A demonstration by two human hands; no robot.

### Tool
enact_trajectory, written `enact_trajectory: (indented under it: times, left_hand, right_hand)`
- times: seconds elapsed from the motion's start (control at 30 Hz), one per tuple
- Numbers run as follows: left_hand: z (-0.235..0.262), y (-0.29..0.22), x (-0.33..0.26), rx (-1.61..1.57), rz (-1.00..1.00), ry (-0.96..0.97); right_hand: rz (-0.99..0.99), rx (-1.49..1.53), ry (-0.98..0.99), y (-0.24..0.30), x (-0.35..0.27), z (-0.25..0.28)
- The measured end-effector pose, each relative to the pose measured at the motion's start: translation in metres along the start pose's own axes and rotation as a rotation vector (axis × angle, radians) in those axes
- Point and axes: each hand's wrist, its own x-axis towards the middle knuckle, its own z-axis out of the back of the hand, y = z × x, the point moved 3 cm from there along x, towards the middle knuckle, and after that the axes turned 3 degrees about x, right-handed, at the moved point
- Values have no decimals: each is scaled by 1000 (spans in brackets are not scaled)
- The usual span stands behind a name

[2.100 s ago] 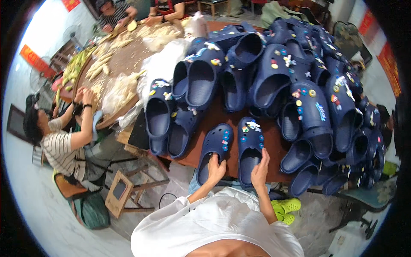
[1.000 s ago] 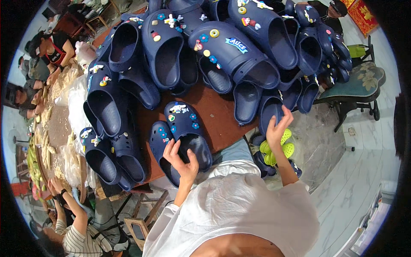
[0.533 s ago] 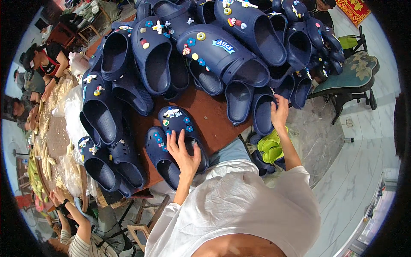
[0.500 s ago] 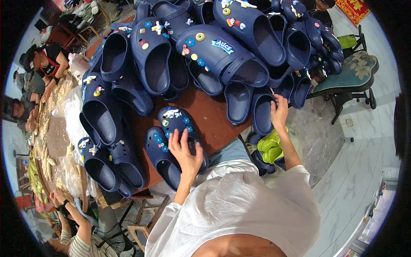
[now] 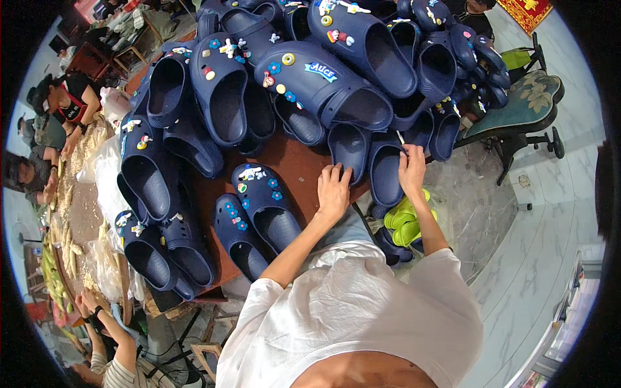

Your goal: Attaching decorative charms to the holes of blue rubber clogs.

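My left hand (image 5: 334,191) is at the table's near edge, fingers bent and a little apart, fingertips at the heel of a navy clog (image 5: 350,149). My right hand (image 5: 413,171) is closed beside another navy clog (image 5: 386,176), with a thin white stick (image 5: 400,137) showing at its fingertips; the rest of the stick is hidden. To the left of my hands stand two navy clogs side by side, a left clog (image 5: 228,216) and a right clog (image 5: 260,184), both with blue flower and cartoon charms.
A large heap of charm-studded navy clogs (image 5: 304,90) covers the far side of the brown table (image 5: 297,165). Lime-green clogs (image 5: 406,223) lie below its right edge. A green padded chair (image 5: 517,107) stands at right. Several people sit around a food-covered table (image 5: 87,213) at left.
My left hand has left the charm-covered pair and moved right to the heel of another clog. My right hand stays by the same clog. The whole view has shifted slightly.
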Motion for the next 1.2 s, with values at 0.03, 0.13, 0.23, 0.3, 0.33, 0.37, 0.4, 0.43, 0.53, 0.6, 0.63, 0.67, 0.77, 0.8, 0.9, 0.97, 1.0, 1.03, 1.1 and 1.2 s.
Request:
enact_trajectory:
  times: [0.03, 0.13, 0.23, 0.3, 0.33, 0.37, 0.4, 0.43, 0.53, 0.6, 0.63, 0.67, 0.77, 0.8, 0.9, 0.97, 1.0, 1.03, 1.1, 1.2]
  left_hand:
    - [-2, 1, -1, 2, 0, 1]
    - [-6, 3, -3, 0, -13, -18]
    - [-6, 2, -4, -28, 0, -20]
    - [-8, 2, -7, -5, -1, -21]
    - [-9, 3, -7, -4, -1, -21]
    - [-10, 3, -8, 9, -2, -26]
    - [-11, 2, -8, 22, -3, -31]
    - [-10, 2, -8, 22, -2, -31]
    - [-11, 3, -9, 28, -8, -34]
    - [-14, 5, -9, 75, -14, -24]
    - [-13, 5, -9, 76, -9, -24]
    - [-12, 5, -10, 47, -4, -28]
    - [-11, 8, -12, 42, 4, -50]
    - [-12, 10, -13, 60, -6, -64]
    - [0, 9, -12, -43, -24, -6]
    - [17, 7, -15, -75, -21, 29]
    - [26, 11, -20, -100, -11, 3]
    - [35, 15, -25, -126, -2, -26]
    - [65, 19, -36, -102, 26, -80]
    - [103, 35, -57, 9, 94, -202]
  right_hand:
    - [8, 1, 9, 2, -2, 1]
    - [37, 4, 9, 9, -3, 7]
    - [64, -33, 10, 14, -10, 11]
    - [78, -54, 12, 16, -15, 13]
    - [80, -63, 14, 17, -18, 13]
    - [81, -73, 17, 19, -20, 15]
    - [80, -74, 16, 20, -22, 17]
    - [84, -88, 12, 22, -23, 20]
    - [76, -104, 7, 33, -30, 30]
    - [67, -105, 8, 45, -38, 38]
    - [48, -116, -1, 51, -42, 43]
    - [28, -124, -9, 56, -46, 48]
    - [56, -55, -31, 67, -54, 63]
    - [50, -45, -36, 71, -58, 69]
    - [51, -67, -69, 73, -72, 82]
    - [15, -3, -96, 76, -83, 86]
    - [-38, 38, -138, 76, -87, 88]
    - [-27, 53, -123, 81, -91, 90]
    - [-51, 92, -145, 90, -97, 92]
    - [59, 135, -120, 100, -104, 82]
